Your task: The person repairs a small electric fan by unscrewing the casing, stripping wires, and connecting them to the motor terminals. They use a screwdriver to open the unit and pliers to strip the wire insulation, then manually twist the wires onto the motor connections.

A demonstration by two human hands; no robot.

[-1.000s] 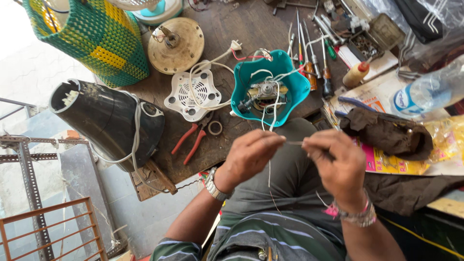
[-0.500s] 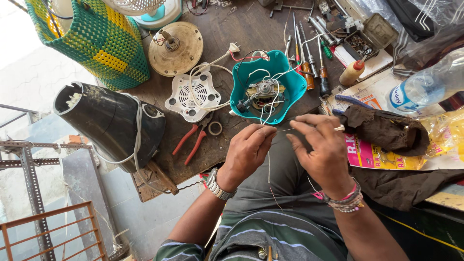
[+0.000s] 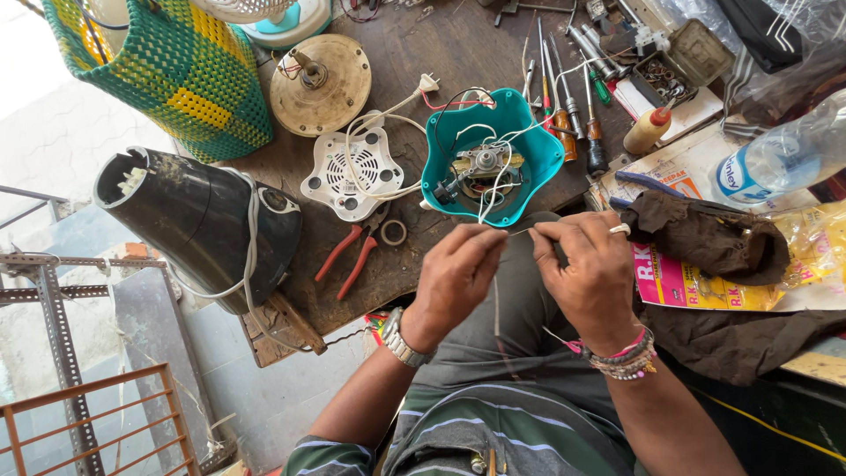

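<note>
Nearest the camera, the person's striped shirt and grey-clad knee fill the lower frame, and both hands work above the knee at the near edge of the counter (image 3: 441, 53). The left hand (image 3: 454, 278), a metal watch on its wrist, has its grip closed, fingertips pinched on a thin white wire (image 3: 495, 304) that hangs down from between the two hands. The right hand (image 3: 589, 275), with beaded bracelets on the wrist and a ring on one finger, is likewise closed, pinching the same wire just beside the left fingertips. The wire leads up toward the teal fan housing (image 3: 490, 159), which lies on the counter just beyond the hands with its small motor (image 3: 480, 166) exposed in the middle. Left of the housing sit red-handled pliers (image 3: 352, 256), a small ring, and a white vented cover (image 3: 351, 172) wrapped by a white cable. A dark cloth (image 3: 705, 236) lies on printed paper to the right of the hands. A black fan base (image 3: 203, 225) lies tilted at the counter's left edge. Farther off are a row of screwdrivers (image 3: 568, 106), a small bottle with a red tip (image 3: 648, 130), a clear plastic bottle (image 3: 780, 159), a round tan disc (image 3: 319, 84) and a green-and-yellow woven basket (image 3: 176, 70).
</note>
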